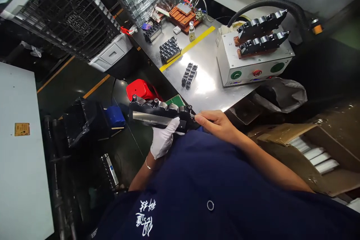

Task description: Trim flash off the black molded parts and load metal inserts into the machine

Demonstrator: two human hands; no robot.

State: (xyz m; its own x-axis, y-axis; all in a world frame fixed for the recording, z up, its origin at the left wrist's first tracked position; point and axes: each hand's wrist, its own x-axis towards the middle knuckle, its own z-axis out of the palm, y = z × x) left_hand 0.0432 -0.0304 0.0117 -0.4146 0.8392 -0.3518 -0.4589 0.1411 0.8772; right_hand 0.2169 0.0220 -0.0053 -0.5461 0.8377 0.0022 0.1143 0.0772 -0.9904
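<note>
A long black molded part (157,111) with round scalloped recesses and a flat metal strip is held up in front of my chest. My left hand (163,140), in a white glove, is closed around its lower side, thumb over the strip. My bare right hand (218,122) is closed in a pinch at the part's right end. Something thin and pale shows at those fingertips, too small to name. On the metal table (206,95) beyond lie two smaller black scalloped pieces (189,75) side by side.
A white control box (253,65) with buttons carries two black scalloped parts (264,39). Black pieces (170,49) sit by a yellow tape line (198,45), with a small bottle (191,32) and an orange fixture (182,17) behind. A red stool (139,89) and a cardboard box (281,135) stand nearby.
</note>
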